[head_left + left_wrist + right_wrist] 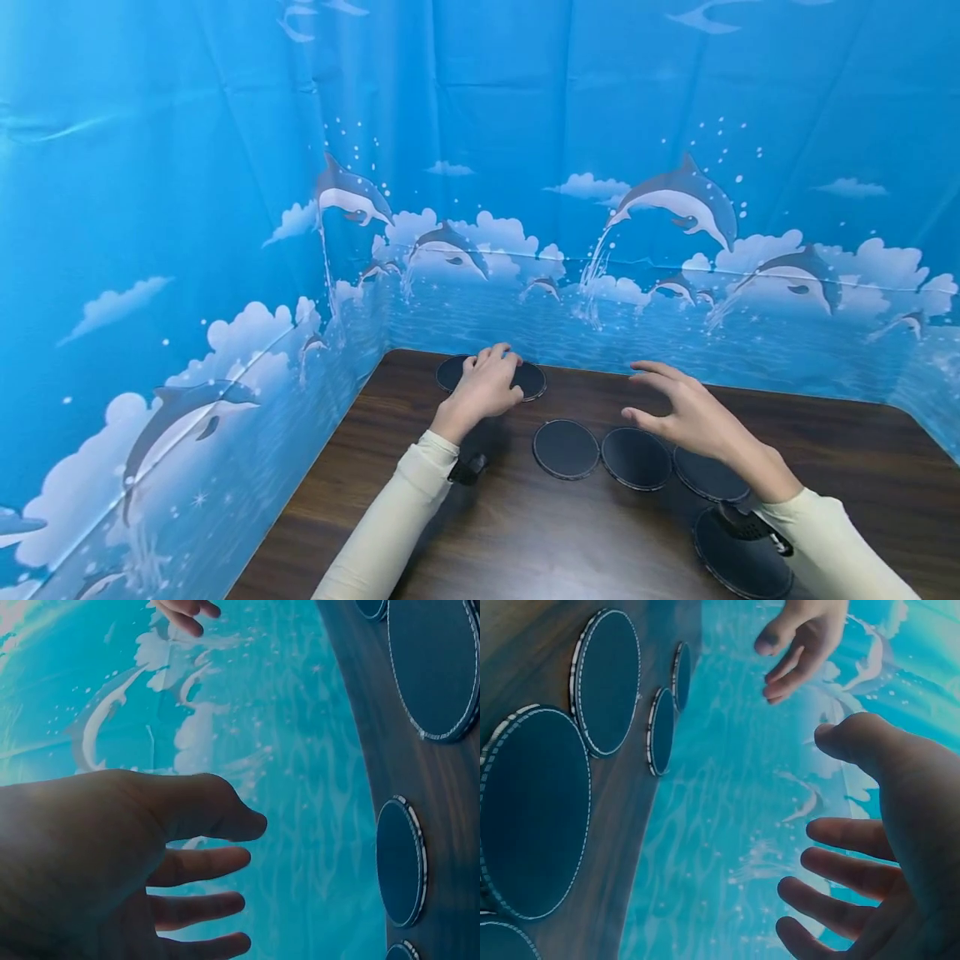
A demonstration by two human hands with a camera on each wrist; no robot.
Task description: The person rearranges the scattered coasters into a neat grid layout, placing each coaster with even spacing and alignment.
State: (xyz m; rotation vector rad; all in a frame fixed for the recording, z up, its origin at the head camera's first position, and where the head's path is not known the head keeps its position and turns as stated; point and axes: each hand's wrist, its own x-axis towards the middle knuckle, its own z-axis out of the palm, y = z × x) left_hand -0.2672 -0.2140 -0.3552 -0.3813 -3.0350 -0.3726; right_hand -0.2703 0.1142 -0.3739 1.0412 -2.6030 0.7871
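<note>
Several round black coasters with stitched rims lie on the brown table. Two of them stand at the far left, one a back coaster [531, 382] partly covered by my left hand [486, 387] in the head view. That hand hovers in the air with loosely bent fingers and holds nothing; the left wrist view shows its thumb and fingers [202, 911] apart. My right hand [693, 412] is raised over the row of coasters [637, 458], thumb and fingers spread around empty air. In the right wrist view both the right hand [885, 847] and the left hand [810, 645] hang above the tabletop.
The wood-grain table [525, 542] reaches to a blue curtain [487, 108] printed with dolphins and clouds, which walls off the back and left. Another coaster [742, 554] lies near the right forearm, partly beneath the wrist strap [746, 523].
</note>
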